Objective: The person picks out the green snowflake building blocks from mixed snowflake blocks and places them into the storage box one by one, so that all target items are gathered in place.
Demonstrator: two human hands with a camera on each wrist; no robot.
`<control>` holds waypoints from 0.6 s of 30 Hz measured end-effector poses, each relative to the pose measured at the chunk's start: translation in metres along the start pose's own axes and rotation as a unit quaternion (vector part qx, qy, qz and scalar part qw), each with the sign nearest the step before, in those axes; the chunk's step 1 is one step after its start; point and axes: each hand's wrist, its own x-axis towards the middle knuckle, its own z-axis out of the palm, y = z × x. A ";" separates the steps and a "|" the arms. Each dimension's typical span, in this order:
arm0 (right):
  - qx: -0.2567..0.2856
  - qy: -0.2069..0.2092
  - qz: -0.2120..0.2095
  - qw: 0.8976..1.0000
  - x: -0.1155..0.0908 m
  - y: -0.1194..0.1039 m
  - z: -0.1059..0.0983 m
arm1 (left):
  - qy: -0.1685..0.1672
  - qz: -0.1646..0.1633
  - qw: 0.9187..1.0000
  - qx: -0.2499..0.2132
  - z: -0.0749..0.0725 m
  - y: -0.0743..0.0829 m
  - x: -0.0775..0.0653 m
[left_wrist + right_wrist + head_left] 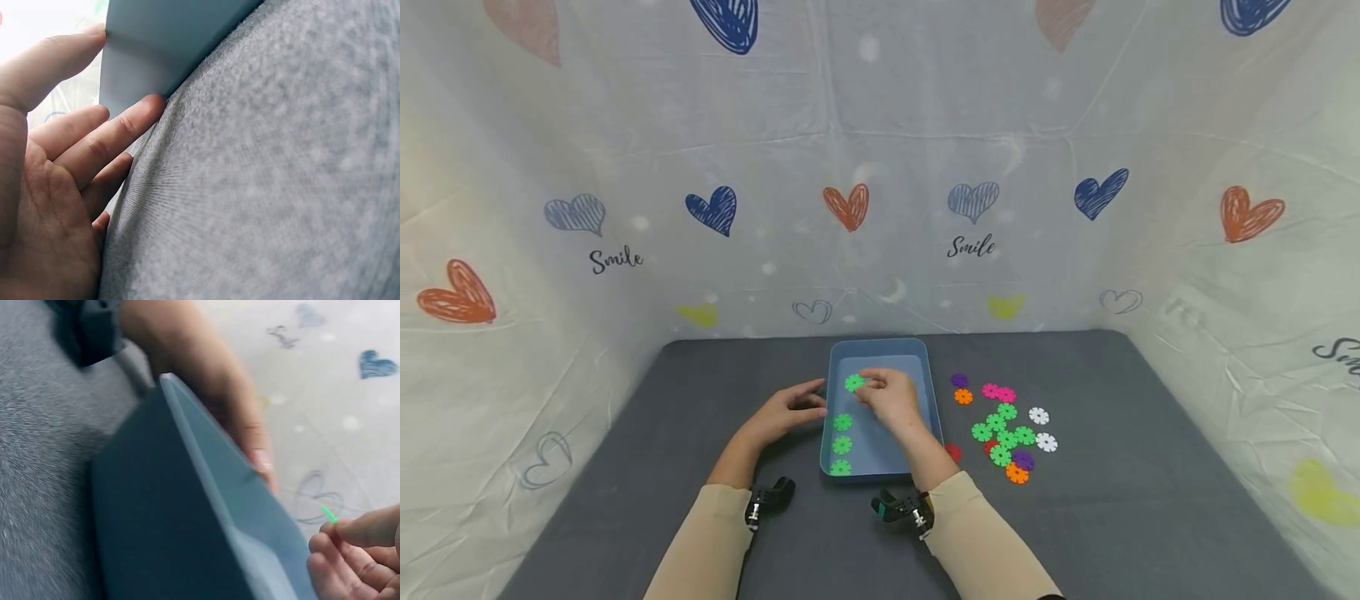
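Over the far left part of a blue tray (880,454), my right hand (893,402) pinches a green notched plastic disc (853,382) between thumb and fingers. The right wrist view shows this disc (329,514) edge-on above the tray's rim. Three more green discs (842,445) lie in a column along the tray's left side. My left hand (782,414) is beside the tray's left wall, fingers loosely extended. In the left wrist view, its fingertips (150,107) are right at the outside of that wall.
To the right of the tray, a loose cluster of notched discs (1007,438) lies on the dark grey table (1120,517), in green, pink, white, orange, purple and red. One red disc (953,452) sits close by the tray's right wall. A heart-printed curtain (910,267) encloses the back and sides.
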 end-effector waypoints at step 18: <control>-0.244 -0.004 -0.032 0.969 0.013 0.020 0.029 | -0.008 0.007 1.000 -0.011 -0.002 0.002 -0.001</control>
